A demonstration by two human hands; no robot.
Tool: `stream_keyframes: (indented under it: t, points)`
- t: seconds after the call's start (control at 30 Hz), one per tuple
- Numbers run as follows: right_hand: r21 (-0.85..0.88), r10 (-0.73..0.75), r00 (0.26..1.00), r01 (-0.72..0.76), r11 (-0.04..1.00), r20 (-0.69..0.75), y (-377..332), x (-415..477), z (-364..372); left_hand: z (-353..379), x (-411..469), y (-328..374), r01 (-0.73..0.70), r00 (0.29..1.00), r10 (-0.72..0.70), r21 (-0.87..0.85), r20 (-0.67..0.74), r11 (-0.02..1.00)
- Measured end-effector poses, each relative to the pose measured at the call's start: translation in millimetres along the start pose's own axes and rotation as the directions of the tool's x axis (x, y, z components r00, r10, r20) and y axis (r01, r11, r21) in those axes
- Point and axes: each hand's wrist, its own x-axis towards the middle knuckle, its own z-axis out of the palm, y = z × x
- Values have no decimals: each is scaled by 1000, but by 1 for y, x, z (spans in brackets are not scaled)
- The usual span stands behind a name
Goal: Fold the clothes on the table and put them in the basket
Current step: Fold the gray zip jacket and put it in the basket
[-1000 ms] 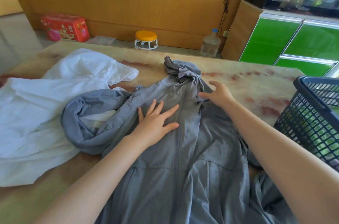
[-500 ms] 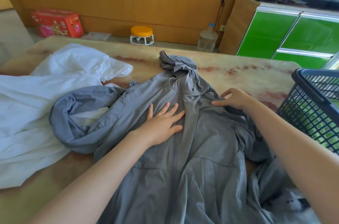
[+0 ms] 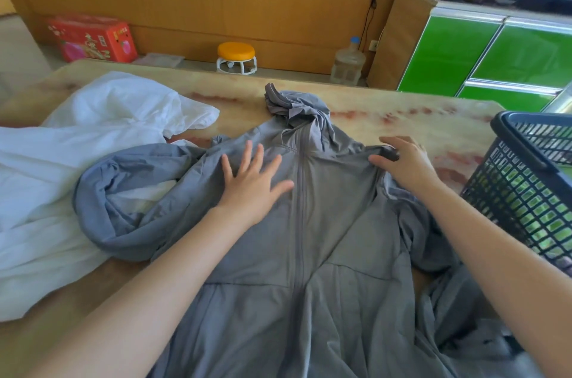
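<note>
Sliding from hood [image 3: 294, 103] to shoulder [image 3: 356, 154], the right hand [image 3: 402, 164] pinches the grey jacket [image 3: 328, 247], spread mid-tabletop; the left hand [image 3: 252, 189] presses it flat-fingered. Smoothing looks nearly done, so folding can begin.

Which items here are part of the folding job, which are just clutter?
Job: jacket, white garment, basket, table, left hand, right hand.
Clutter: red box, stool, jug, green cabinet.
</note>
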Motion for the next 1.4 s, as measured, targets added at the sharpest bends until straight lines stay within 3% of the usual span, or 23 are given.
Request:
stream_keyframes:
  t: [0.07,0.13,0.27,0.4,0.5,0.57,0.63,0.73,0.83,0.97,1.07,1.13,1.23,1.4]
  points:
    - [-44,53,998,-52,998,14,4,-6,0,-11,13,-12,55,986,-51,21,-158,998]
    - [6,140,989,-141,990,45,13,-8,-2,-22,29,-27,137,970,-134,2,-205,991]
    - [132,191,982,-188,973,-10,23,-13,-3,-25,48,-47,139,945,-211,-275,-251,951]
    - [187,84,996,-83,979,1,20,-13,-3,-19,49,-49,78,892,-243,-400,-381,913]
    - [148,36,994,-20,989,-101,24,-8,-13,-25,53,-57,42,800,-273,-403,-534,914]
    - [112,63,984,-45,993,-166,31,-3,-17,-30,60,-64,53,776,-306,-427,-551,903]
    - [76,106,984,-95,993,-145,36,0,-13,-31,63,-65,82,803,-296,-396,-518,915]
    - [-24,147,986,-149,989,-79,33,0,-3,-23,63,-54,110,878,-175,-169,-445,979]
    - [-118,12,999,-17,993,-45,13,-5,-1,-18,58,-32,-115,935,92,-49,-341,992]
    - [-114,-214,956,239,964,200,-28,-12,12,-6,53,-4,-334,941,334,3,-58,942]
    - [-133,-259,894,325,936,366,-49,-13,32,5,57,3,-242,963,237,30,129,970]
    - [-256,-179,884,311,915,431,-50,-9,45,9,61,1,-153,975,144,44,167,987]
    - [-350,-89,906,249,903,414,-48,-3,50,7,67,3,-74,980,64,48,188,996]
    - [-300,-68,902,211,930,426,-62,-11,48,-4,58,17,-39,968,38,0,248,999]
